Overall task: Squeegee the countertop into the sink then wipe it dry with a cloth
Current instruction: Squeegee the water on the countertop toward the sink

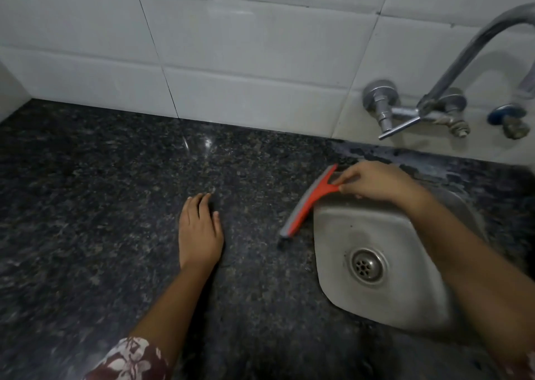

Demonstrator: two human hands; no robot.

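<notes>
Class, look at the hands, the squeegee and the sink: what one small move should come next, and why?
Probably lift the squeegee and carry it left across the counter to start another pull. The right hand holds its handle with the blade already at the sink edge, so this stroke looks finished. The left hand rests flat on the counter.

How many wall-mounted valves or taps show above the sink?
3: a chrome valve at left, the swan-neck tap in the middle, and a blue-handled valve at right. More may lie beyond the frame's right edge.
</notes>
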